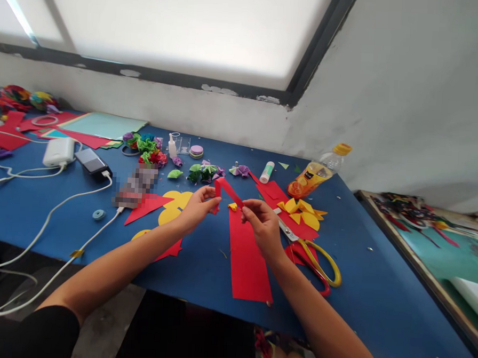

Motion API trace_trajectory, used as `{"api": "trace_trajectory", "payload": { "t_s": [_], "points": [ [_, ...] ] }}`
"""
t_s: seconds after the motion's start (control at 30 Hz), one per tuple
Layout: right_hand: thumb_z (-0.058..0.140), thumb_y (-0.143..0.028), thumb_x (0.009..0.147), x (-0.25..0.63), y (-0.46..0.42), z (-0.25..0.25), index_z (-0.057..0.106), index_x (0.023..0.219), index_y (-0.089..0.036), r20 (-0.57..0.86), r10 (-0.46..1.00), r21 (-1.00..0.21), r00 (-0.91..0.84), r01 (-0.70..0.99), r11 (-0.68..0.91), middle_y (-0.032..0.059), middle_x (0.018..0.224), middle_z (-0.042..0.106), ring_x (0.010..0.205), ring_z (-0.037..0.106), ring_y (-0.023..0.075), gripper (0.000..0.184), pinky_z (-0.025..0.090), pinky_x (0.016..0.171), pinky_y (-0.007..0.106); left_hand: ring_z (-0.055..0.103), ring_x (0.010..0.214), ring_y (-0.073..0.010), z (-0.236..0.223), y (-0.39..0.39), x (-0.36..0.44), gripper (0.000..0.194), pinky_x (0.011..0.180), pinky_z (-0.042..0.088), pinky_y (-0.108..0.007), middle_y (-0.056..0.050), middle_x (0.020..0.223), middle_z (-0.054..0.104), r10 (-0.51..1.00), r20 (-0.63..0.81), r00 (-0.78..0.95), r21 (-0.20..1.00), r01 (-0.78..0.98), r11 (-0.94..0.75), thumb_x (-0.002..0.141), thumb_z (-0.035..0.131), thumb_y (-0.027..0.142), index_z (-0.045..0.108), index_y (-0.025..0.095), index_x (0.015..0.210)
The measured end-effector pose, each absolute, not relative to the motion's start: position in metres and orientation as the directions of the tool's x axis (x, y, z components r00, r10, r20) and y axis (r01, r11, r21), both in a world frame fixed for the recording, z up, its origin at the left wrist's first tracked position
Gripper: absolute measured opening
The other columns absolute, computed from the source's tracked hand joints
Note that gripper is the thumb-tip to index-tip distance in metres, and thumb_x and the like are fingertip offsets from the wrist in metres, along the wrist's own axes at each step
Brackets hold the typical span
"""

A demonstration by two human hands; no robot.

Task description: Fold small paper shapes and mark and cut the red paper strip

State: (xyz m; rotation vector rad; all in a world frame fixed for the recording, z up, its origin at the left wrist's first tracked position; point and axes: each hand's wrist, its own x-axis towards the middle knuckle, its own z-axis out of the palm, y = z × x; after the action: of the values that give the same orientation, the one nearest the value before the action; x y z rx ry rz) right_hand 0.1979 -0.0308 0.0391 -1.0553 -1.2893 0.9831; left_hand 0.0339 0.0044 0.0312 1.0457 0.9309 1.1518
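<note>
A narrow red paper strip [231, 191] is held up over the table between both hands, bent near its left end. My left hand [200, 208] pinches that bent end between thumb and fingers. The other end sits in the closed fingertips of my right hand [261, 225]. Below them a long red paper sheet [251, 260] lies flat, with a small folded yellow piece [233, 206] at its top edge. Scissors [311, 252] with one yellow and one red handle rest to the right of my right hand. Yellow paper circles [171, 214] lie left, partly behind my left forearm.
Folded yellow pieces [301, 210], a glue stick [267, 172] and a drink bottle [318, 172] stand or lie at right. Crumpled paper flowers [146, 147] line the back. Leftward are a power bank [59, 152], a phone [91, 161], white cables and a tape roll [99, 214].
</note>
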Motion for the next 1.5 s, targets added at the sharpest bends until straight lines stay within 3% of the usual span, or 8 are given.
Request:
{"api": "trace_trajectory", "payload": {
  "t_s": [0.17, 0.27, 0.37, 0.53, 0.73, 0.9, 1.27, 1.5],
  "points": [
    [0.062, -0.032, 0.077, 0.196, -0.035, 0.038, 0.061, 0.082, -0.02, 0.236, 0.965, -0.963, -0.116, 0.103, 0.248, -0.0032, 0.06, 0.055, 0.055, 0.051, 0.0098, 0.013, 0.044, 0.056, 0.024, 0.05, 0.054, -0.0053, 0.031, 0.006, 0.03, 0.011, 0.052, 0.038, -0.019, 0.003, 0.067, 0.055, 0.99, 0.049, 0.134, 0.984, -0.177, -0.025, 0.064, 0.058, 0.017, 0.051, 0.015, 0.072],
    [0.061, -0.035, 0.078, 0.195, -0.038, 0.038, 0.06, 0.083, -0.02, 0.288, 0.944, -0.933, -0.164, 0.174, 0.315, -0.0012, 0.067, 0.057, 0.057, 0.051, 0.0104, 0.015, 0.045, 0.056, 0.024, 0.049, 0.056, -0.0054, 0.032, 0.002, 0.03, 0.007, 0.052, 0.037, -0.019, 0.0, 0.076, 0.061, 0.98, 0.084, 0.18, 0.992, -0.107, -0.065, 0.063, 0.057, 0.017, 0.053, 0.015, 0.068],
    [0.057, -0.034, 0.081, 0.194, -0.04, 0.039, 0.06, 0.084, -0.02, 0.367, 0.91, -0.878, -0.194, 0.252, 0.408, 0.0011, 0.075, 0.06, 0.062, 0.055, 0.0116, 0.014, 0.046, 0.059, 0.025, 0.047, 0.054, -0.0059, 0.034, -0.002, 0.031, 0.004, 0.052, 0.036, -0.019, 0.0, 0.072, 0.061, 0.973, 0.088, 0.214, 0.995, -0.064, -0.075, 0.063, 0.056, 0.018, 0.054, 0.015, 0.064],
    [0.054, -0.03, 0.083, 0.194, -0.041, 0.04, 0.061, 0.087, -0.022, 0.448, 0.878, -0.789, -0.17, 0.388, 0.477, 0.0028, 0.081, 0.064, 0.066, 0.058, 0.0134, 0.012, 0.048, 0.062, 0.027, 0.048, 0.056, -0.0085, 0.037, -0.005, 0.032, 0.018, 0.052, 0.036, -0.02, 0.001, 0.064, 0.06, 0.955, 0.109, 0.275, 0.991, 0.049, -0.127, 0.066, 0.054, 0.019, 0.066, 0.014, 0.079],
    [0.053, -0.025, 0.083, 0.195, -0.041, 0.037, 0.061, 0.09, -0.022, 0.551, 0.812, -0.622, -0.192, 0.555, 0.553, 0.0021, 0.075, 0.064, 0.061, 0.057, 0.0136, 0.011, 0.048, 0.062, 0.028, 0.051, 0.059, -0.0099, 0.035, -0.008, 0.034, 0.022, 0.055, 0.037, -0.021, -0.001, 0.073, 0.066, 0.929, 0.089, 0.36, 0.981, 0.128, -0.144, 0.072, 0.051, 0.018, 0.069, 0.015, 0.085],
    [0.052, -0.023, 0.084, 0.197, -0.039, 0.034, 0.06, 0.086, -0.022, 0.572, 0.779, -0.554, -0.257, 0.579, 0.598, 0.0018, 0.072, 0.062, 0.061, 0.056, 0.0134, 0.008, 0.046, 0.061, 0.027, 0.057, 0.073, -0.0122, 0.035, -0.009, 0.033, 0.022, 0.063, 0.042, -0.021, -0.003, 0.086, 0.067, 0.899, 0.1, 0.426, 0.993, 0.016, -0.118, 0.073, 0.062, 0.031, 0.065, 0.016, 0.088],
    [0.052, -0.019, 0.082, 0.196, -0.039, 0.036, 0.06, 0.083, -0.022, 0.523, 0.81, -0.65, -0.265, 0.49, 0.581, 0.002, 0.076, 0.062, 0.065, 0.058, 0.0138, 0.008, 0.047, 0.059, 0.027, 0.054, 0.064, -0.008, 0.04, -0.003, 0.034, 0.028, 0.065, 0.045, -0.022, 0.002, 0.066, 0.056, 0.956, -0.024, 0.294, 0.952, -0.285, 0.112, 0.064, 0.068, 0.037, 0.054, 0.014, 0.071],
    [0.052, -0.022, 0.083, 0.196, -0.04, 0.035, 0.06, 0.083, -0.023, 0.514, 0.778, -0.557, -0.361, 0.549, 0.623, 0.0039, 0.08, 0.062, 0.065, 0.057, 0.0139, 0.009, 0.049, 0.063, 0.028, 0.046, 0.055, -0.0047, 0.041, -0.005, 0.035, 0.027, 0.056, 0.038, -0.019, 0.006, 0.06, 0.052, 0.95, -0.019, 0.313, 0.964, -0.248, 0.101, 0.06, 0.072, 0.029, 0.051, 0.015, 0.069]
  ]
}}
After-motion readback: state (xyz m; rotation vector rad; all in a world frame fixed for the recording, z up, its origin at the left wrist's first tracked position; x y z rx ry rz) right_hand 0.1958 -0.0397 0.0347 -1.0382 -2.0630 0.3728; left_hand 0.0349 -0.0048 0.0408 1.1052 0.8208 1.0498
